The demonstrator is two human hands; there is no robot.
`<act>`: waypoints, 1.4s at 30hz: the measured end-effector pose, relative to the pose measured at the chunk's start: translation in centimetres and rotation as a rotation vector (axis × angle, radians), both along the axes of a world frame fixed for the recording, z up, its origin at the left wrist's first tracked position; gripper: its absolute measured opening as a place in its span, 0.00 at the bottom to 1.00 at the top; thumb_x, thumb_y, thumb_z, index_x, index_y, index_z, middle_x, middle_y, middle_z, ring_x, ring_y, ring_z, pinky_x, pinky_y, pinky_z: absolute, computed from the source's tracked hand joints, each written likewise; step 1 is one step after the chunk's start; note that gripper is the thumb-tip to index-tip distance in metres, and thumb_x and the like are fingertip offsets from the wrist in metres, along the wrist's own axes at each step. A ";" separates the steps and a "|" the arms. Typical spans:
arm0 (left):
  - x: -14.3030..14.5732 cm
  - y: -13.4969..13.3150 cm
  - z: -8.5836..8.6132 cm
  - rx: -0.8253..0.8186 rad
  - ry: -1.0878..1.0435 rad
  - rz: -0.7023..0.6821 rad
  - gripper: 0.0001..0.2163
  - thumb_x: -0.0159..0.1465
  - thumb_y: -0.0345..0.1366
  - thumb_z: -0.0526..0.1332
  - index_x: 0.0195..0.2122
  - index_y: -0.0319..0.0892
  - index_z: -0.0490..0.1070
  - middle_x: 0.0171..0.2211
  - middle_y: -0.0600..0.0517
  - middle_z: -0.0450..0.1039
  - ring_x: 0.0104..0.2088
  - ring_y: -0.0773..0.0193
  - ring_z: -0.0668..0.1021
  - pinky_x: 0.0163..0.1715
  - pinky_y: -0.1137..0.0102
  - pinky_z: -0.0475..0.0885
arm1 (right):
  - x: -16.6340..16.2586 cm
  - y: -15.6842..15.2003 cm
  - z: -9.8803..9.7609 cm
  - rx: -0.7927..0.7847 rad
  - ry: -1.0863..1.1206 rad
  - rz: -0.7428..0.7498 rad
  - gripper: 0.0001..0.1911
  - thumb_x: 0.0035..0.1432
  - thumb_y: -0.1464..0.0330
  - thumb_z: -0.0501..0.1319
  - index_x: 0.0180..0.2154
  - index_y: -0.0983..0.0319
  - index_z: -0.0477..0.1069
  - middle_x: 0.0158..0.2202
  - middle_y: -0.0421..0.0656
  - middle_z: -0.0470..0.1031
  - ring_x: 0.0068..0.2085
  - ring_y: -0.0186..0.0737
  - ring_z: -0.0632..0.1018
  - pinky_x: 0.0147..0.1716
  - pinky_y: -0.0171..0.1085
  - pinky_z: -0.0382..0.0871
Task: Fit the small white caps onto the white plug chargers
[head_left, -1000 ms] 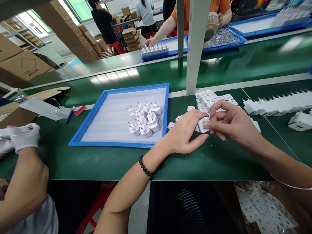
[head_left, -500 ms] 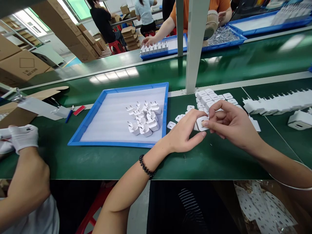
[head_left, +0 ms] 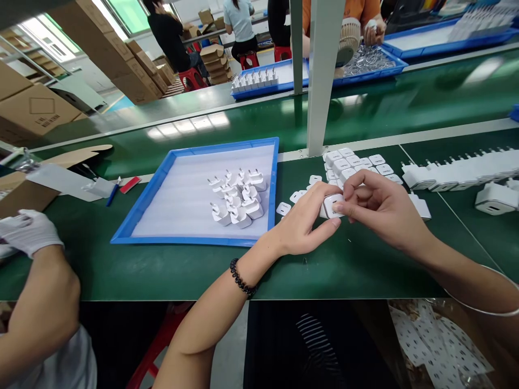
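My left hand (head_left: 307, 221) and my right hand (head_left: 377, 208) meet over the green table, and both pinch one small white charger plug (head_left: 332, 206) between their fingertips. Behind them lies a cluster of several white charger plugs (head_left: 352, 163), face up. To the left sits a blue tray (head_left: 162, 178) with a white foam liner and a heap of several plugs (head_left: 238, 197), prongs up. A black bead bracelet circles my left wrist.
A row of white plugs (head_left: 462, 173) lies at the right. A white post (head_left: 320, 75) rises behind the cluster. A co-worker's gloved hand (head_left: 28, 232) is at the left edge. Across the green belt (head_left: 227, 135), other people work at blue trays (head_left: 267, 81). Cardboard boxes stand far left.
Both hands have kept their pinch on the same plug, shifting it slightly. The person across the belt has drawn their arm away from the far tray.
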State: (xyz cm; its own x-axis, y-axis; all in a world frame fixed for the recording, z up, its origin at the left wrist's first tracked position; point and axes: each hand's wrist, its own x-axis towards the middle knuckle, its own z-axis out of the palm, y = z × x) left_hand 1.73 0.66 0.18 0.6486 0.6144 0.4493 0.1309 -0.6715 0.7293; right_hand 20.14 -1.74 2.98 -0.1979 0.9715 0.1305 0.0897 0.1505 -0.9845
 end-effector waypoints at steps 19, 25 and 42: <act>1.1 -1.6 1.5 -0.412 -0.274 0.095 0.08 0.59 0.37 0.62 0.36 0.42 0.64 0.27 0.55 0.69 0.27 0.68 0.70 0.30 0.71 0.67 | 0.0 -0.1 -1.1 -0.014 0.267 0.211 0.10 0.67 0.61 0.58 0.47 0.57 0.67 0.22 0.37 0.71 0.23 0.35 0.69 0.23 0.35 0.63; 0.9 -1.7 2.0 -0.334 -0.275 0.147 0.05 0.60 0.36 0.61 0.32 0.41 0.67 0.29 0.54 0.68 0.29 0.68 0.69 0.33 0.70 0.66 | 0.1 0.5 -0.9 -0.003 0.246 0.092 0.11 0.66 0.57 0.56 0.44 0.56 0.68 0.21 0.37 0.70 0.23 0.37 0.68 0.23 0.36 0.62; 0.5 0.4 1.0 -0.735 -0.407 0.053 0.14 0.54 0.37 0.62 0.41 0.41 0.69 0.35 0.52 0.68 0.37 0.64 0.70 0.38 0.69 0.66 | 0.3 1.8 -1.8 0.037 0.240 -0.010 0.14 0.66 0.55 0.57 0.39 0.58 0.71 0.21 0.38 0.70 0.21 0.36 0.67 0.21 0.36 0.61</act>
State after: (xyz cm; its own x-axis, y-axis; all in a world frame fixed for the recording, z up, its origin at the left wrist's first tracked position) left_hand 2.25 1.03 1.19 0.4846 0.8671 0.1156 -0.2191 -0.0076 0.9757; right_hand 20.43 0.06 1.21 -0.1469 0.9670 0.2082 -0.1447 0.1872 -0.9716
